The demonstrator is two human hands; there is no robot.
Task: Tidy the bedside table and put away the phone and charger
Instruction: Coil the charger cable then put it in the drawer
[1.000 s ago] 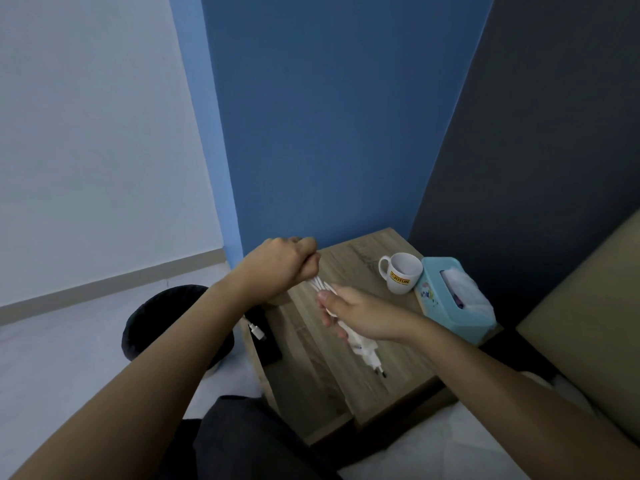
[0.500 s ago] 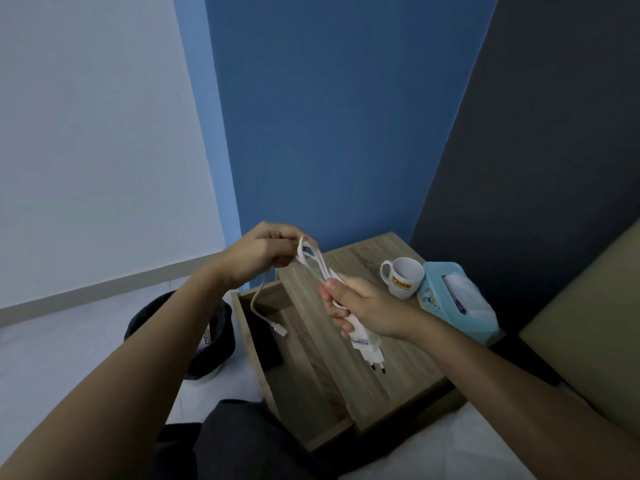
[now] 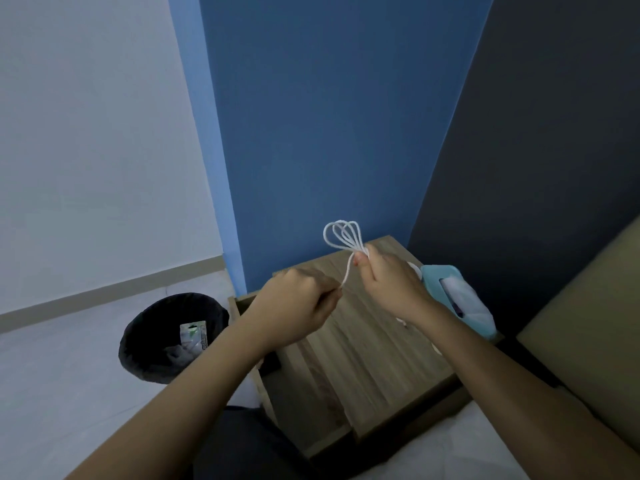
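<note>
Above the wooden bedside table [image 3: 363,344], my right hand [image 3: 391,285] grips the white charger cable [image 3: 343,233], gathered into several loops that stick up over my fist. The plug body is mostly hidden under that hand. One strand of the cable runs down to my left hand [image 3: 294,306], which pinches its loose end. The table's drawer [image 3: 301,407] stands pulled out at the left front, and a dark object [image 3: 268,363] lies in it under my left forearm; I cannot tell what it is.
A light blue tissue box [image 3: 460,303] stands at the table's right edge, behind my right wrist. A black waste bin [image 3: 166,337] with some litter sits on the floor to the left. A tan bed headboard [image 3: 588,341] rises on the right.
Both hands have risen and shifted right with the cable. The cable is now wound into more loops above my right hand, and the dangling end is drawn up into my left hand. The cup is now hidden.
</note>
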